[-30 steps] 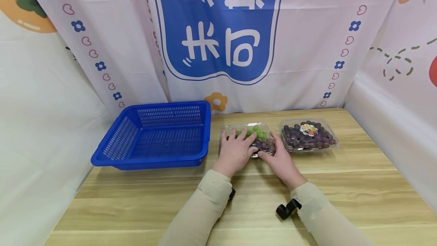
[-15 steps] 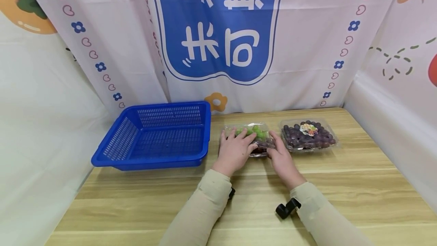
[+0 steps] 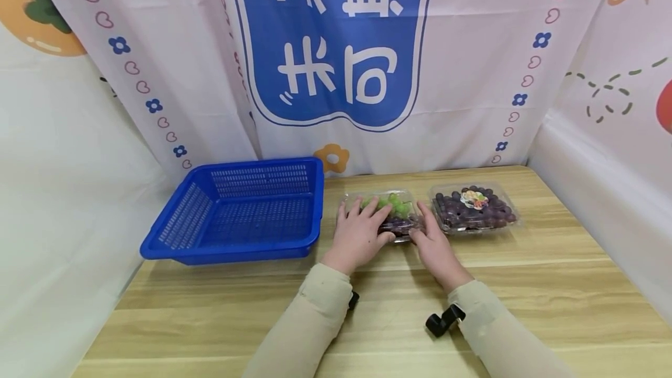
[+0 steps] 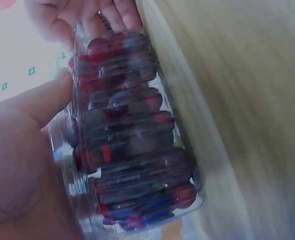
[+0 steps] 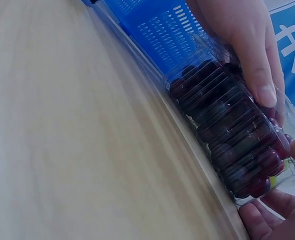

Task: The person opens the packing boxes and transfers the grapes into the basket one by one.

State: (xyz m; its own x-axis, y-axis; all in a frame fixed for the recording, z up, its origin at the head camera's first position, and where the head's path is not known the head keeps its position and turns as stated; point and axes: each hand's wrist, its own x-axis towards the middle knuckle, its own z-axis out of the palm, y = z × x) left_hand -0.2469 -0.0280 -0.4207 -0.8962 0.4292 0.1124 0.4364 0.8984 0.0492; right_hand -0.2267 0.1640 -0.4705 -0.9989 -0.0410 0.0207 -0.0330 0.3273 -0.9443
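A clear plastic box of grapes (image 3: 399, 227) lies on the table, dark purple ones along its front and green grapes (image 3: 401, 207) near the top. My left hand (image 3: 359, 238) rests across the left part of its lid with fingers spread. At the right end, my right hand (image 3: 437, 249) holds the box, thumb at the front corner and fingers along the end. In the left wrist view, the ribbed box wall (image 4: 132, 125) shows dark and reddish grapes behind it. The right wrist view has right-hand fingers (image 5: 272, 215) against the lower end of the box.
A second clear box of dark grapes (image 3: 457, 214) with a round sticker stands close on the right. To the left is a blue plastic basket (image 3: 252, 244) with slotted walls. A printed cloth (image 3: 462, 133) hangs behind the wooden table (image 3: 388, 325).
My right thumb has shifted right along the front of the box. The left thumb has moved slightly down towards the front edge. Both boxes and the basket stay in place.
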